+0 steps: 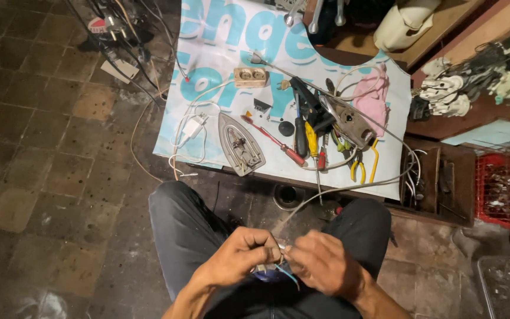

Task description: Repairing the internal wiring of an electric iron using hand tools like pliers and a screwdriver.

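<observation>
My left hand [240, 254] and my right hand [323, 264] meet over my lap, both pinching the end of a grey cord [349, 189] where thin blue and white wires stick out. The cord runs up from my fingers onto the low table. There a bare iron soleplate [241, 145] lies flat, and an opened iron body [347, 121] rests to its right.
A white and blue printed sheet [219, 35] covers the table. On it lie a red screwdriver [273, 140], a yellow-handled screwdriver [311, 142], yellow-handled pliers [365, 165], a beige socket [250, 77] and a pink cloth [373, 97]. A red crate [503, 189] stands right.
</observation>
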